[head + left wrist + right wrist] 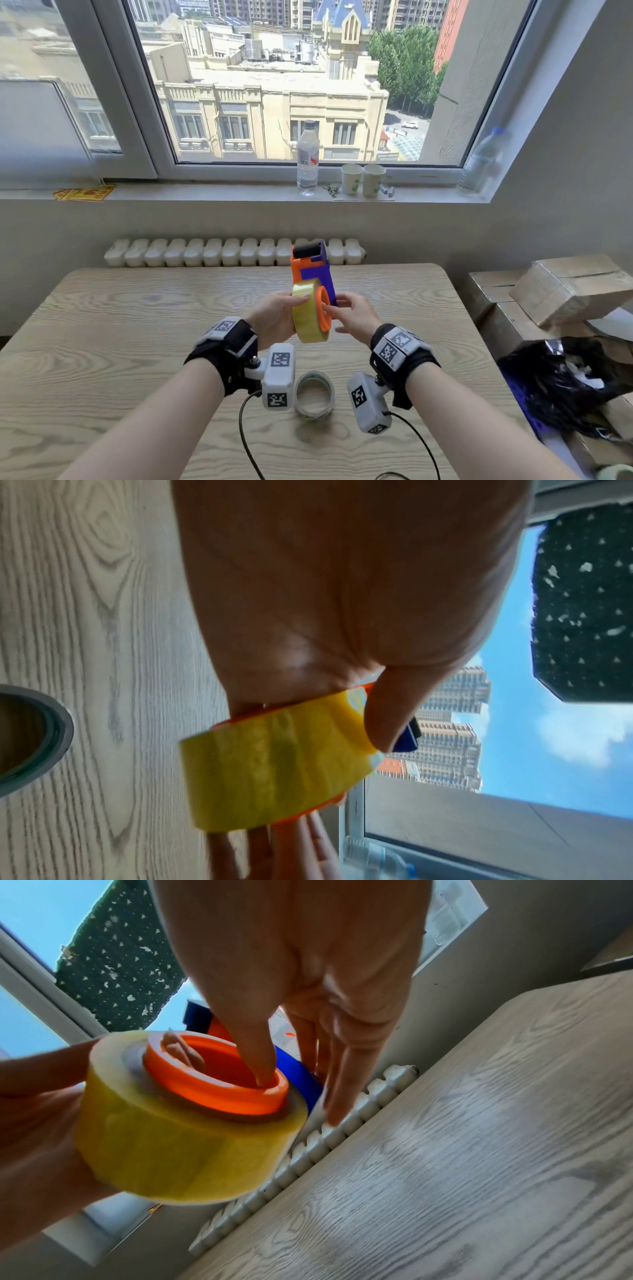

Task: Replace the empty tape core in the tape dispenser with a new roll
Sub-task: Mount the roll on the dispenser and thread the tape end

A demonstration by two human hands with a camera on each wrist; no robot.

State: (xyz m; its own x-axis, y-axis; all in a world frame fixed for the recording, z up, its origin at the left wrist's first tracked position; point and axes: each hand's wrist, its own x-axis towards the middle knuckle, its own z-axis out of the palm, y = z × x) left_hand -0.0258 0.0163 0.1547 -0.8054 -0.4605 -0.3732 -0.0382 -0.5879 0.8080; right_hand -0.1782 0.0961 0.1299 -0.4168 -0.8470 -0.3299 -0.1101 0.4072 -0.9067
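I have the dispenser (pixel 313 270) raised above the table (pixel 137 325), its black roller end pointing up and away toward the radiator (pixel 205 253). The new roll (pixel 308 315), yellowish and translucent, sits on the orange hub (pixel 323 308) at the near end of the dispenser.

My left hand (pixel 274 317) grasps the roll from the left: the thumb lies over the top of the roll's outer face, and the left wrist view shows the fingers (pixel 260 853) reaching under it. In the right wrist view the roll (pixel 178 1137) is not fully flush on the hub (pixel 219 1080); the orange rim stands proud of the roll's side face.

My right hand (pixel 354 317) is loosely spread, holding nothing. Its thumb tip (pixel 263 1069) touches the inside of the hub's rim, while the other fingers hang straight past the blue body (pixel 294 1069) of the dispenser.

The empty core (pixel 314 397) lies flat on the table near me, below and between my wrists, well apart from the dispenser.

On the sill stand a bottle (pixel 307 159) and two paper cups (pixel 363 180). Cardboard boxes (pixel 565 291) and a black bag (pixel 565 380) sit to the right of the table.
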